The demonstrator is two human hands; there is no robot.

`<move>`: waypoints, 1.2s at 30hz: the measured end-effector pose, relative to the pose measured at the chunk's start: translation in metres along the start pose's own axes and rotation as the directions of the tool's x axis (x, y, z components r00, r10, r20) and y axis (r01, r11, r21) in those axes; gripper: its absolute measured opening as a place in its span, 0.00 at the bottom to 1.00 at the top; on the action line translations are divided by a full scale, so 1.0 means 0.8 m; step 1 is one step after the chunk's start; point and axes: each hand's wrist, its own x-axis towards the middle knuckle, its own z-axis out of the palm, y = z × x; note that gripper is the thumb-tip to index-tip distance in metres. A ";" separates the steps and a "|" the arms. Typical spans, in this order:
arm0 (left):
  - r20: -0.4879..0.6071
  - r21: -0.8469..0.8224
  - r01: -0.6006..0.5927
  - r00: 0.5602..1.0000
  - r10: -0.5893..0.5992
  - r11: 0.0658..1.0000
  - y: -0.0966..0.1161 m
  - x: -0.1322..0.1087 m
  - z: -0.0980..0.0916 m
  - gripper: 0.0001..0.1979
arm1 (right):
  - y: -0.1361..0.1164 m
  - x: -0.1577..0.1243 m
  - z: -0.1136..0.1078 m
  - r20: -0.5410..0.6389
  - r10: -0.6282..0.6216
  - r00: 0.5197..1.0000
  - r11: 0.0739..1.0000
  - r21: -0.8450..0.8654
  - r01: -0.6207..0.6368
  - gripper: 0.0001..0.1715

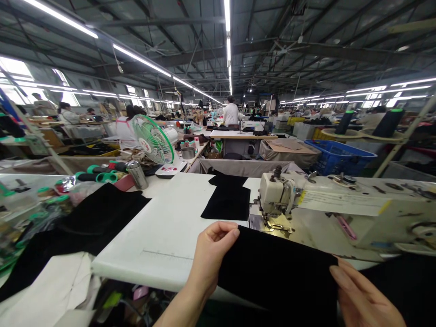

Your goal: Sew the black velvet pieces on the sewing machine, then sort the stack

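A black fabric piece (279,272) is stretched between my two hands in front of the sewing machine (277,193). My left hand (213,250) pinches its upper left corner between thumb and fingers, over the front edge of the white table (160,231). At the upper right corner, my right hand (363,290) grips the cloth with the thumb on the near side. Behind the fabric, close to the machine's needle area, more cut black pieces (228,200) lie flat on the tabletop. The lower part of the held cloth runs out of view.
To the left, black cloth (91,218) lies beside white material (57,286) and several thread spools (102,175). A metal flask (136,175) and a green fan (155,141) stand behind. A blue crate (340,156) sits beyond the machine; other people work farther back.
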 end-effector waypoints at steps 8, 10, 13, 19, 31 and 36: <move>-0.009 -0.020 -0.003 1.000 0.003 1.000 -0.001 0.003 0.003 0.09 | -0.028 -0.012 0.021 -0.067 0.103 0.992 0.991 0.090 -0.096 0.24; -0.020 -0.031 -0.011 1.000 0.010 0.999 -0.003 0.006 0.002 0.10 | -0.032 -0.012 0.025 -0.075 0.106 0.991 0.990 0.102 -0.099 0.23; -0.029 -0.036 -0.019 0.999 0.018 0.999 -0.004 0.011 -0.001 0.11 | -0.034 -0.008 0.030 -0.091 0.074 0.993 0.997 0.045 -0.070 0.25; -0.032 -0.008 -0.011 0.999 0.011 1.000 -0.001 0.017 -0.015 0.16 | -0.039 -0.005 0.039 -0.005 -0.083 0.997 0.987 -0.139 0.081 0.22; -0.131 -0.045 0.139 0.981 -0.144 0.989 0.010 0.014 -0.022 0.21 | -0.050 -0.010 0.059 0.110 -0.101 0.989 0.995 0.038 0.097 0.15; -0.148 -0.079 0.168 0.973 -0.178 0.983 0.011 0.015 -0.022 0.19 | -0.051 -0.007 0.060 0.136 -0.082 0.987 0.992 0.102 0.068 0.14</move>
